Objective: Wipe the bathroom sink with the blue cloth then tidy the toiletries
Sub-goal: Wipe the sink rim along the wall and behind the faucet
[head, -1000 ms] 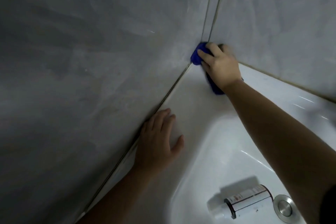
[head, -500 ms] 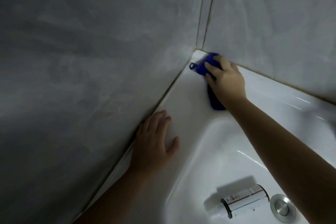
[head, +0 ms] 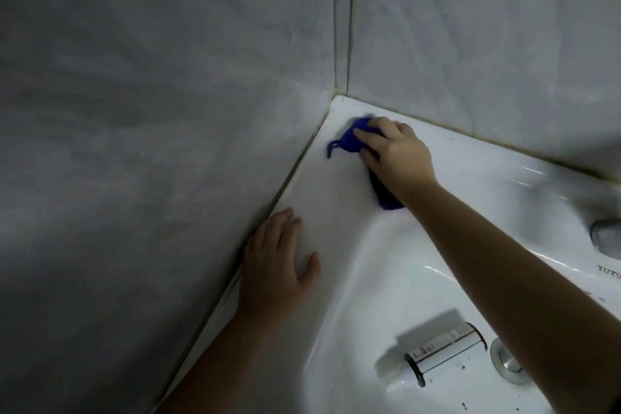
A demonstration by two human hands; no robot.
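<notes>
Head view shows the right hand (head: 400, 158), its grip curled over the soft, floppy blue cloth (head: 353, 139), best held bunched up, and the left hand (head: 272, 272) flat on the sink (head: 336, 205).

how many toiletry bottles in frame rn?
1. A bottle lies on its side in the sink basin, next to the drain. More could be hidden behind the right forearm or sit outside the frame.
</notes>
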